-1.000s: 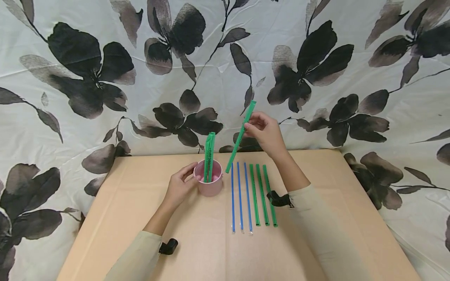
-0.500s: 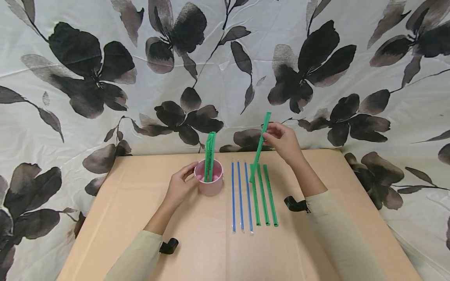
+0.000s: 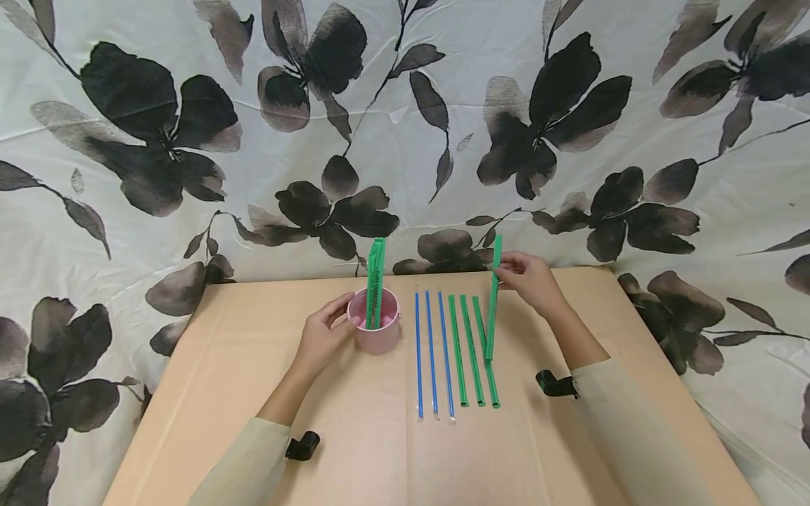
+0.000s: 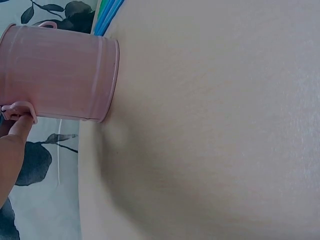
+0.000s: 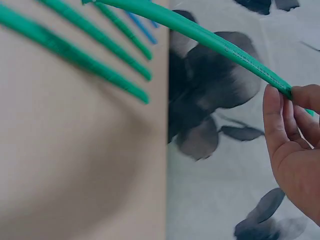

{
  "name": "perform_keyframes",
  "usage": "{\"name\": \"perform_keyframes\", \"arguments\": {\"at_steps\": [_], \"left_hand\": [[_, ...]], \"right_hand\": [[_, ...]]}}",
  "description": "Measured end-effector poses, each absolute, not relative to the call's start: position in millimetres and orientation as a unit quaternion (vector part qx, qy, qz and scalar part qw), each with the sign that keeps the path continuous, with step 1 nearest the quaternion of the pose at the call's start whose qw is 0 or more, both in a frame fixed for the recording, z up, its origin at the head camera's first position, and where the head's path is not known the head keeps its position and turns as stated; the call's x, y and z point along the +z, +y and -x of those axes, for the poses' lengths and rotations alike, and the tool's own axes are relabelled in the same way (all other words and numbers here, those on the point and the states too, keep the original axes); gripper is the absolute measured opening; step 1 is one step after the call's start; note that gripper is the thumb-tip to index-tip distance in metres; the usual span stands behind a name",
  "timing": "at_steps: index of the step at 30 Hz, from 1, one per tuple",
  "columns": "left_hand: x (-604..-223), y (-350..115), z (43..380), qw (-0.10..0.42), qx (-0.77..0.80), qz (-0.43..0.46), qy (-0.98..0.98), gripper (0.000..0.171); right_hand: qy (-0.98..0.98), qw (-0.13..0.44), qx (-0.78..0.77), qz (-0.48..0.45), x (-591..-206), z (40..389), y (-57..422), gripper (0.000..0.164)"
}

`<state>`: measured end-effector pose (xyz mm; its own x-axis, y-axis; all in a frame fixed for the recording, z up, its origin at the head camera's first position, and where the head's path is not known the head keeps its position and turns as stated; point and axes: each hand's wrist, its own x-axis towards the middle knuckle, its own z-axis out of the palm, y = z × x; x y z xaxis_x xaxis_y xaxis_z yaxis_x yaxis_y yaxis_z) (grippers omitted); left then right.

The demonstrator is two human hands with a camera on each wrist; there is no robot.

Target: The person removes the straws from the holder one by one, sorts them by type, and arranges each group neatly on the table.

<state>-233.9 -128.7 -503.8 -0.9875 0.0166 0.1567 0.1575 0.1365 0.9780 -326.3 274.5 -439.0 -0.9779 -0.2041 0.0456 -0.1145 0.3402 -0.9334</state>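
My left hand [image 3: 324, 334] grips the side of a small pink bucket [image 3: 380, 343] standing on the table, with a finger at its side lug [image 4: 21, 107] in the left wrist view. Several green wrapped straws [image 3: 376, 281] stand upright in the bucket, bunched together. Between thumb and fingertips, my right hand [image 3: 528, 281] pinches another green wrapped straw [image 5: 225, 50] near its upper end. In the head view this straw hangs steeply, its lower end overlapping the rightmost of three green straws [image 3: 471, 351] lying side by side on the table.
Three blue straws [image 3: 433, 358] in clear wrappers lie parallel between the bucket and the green row. The tan table [image 3: 253, 337] ends at a back edge against a white cloth [image 3: 405, 140] printed with dark flowers.
My right hand has carried the green straw to the right and lower, from beside the bucket to over the rightmost straw of the row. The left hand and bucket have stayed put.
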Motion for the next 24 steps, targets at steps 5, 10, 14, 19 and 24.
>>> {"name": "perform_keyframes", "arguments": {"at_steps": [5, 10, 14, 19, 24], "left_hand": [[-505, -130, 232, 0.049, -0.656, 0.062, -0.751, 0.053], [-505, -131, 230, 0.050, -0.652, 0.063, -0.754, 0.051], [-505, -131, 231, 0.051, -0.650, 0.064, -0.755, 0.051], [-503, -130, 230, 0.048, -0.650, 0.066, -0.755, 0.052], [-502, -129, 229, 0.054, -0.644, 0.065, -0.760, 0.052]], "right_hand": [[0.839, 0.074, -0.533, 0.080, -463, 323, 285, 0.034], [0.846, 0.109, -0.520, 0.048, -485, 322, 289, 0.037], [0.851, 0.134, -0.507, 0.022, -497, 321, 291, 0.041], [0.860, 0.153, -0.486, 0.002, -509, 317, 291, 0.042], [0.865, 0.154, -0.477, -0.017, -518, 315, 289, 0.035]]}}
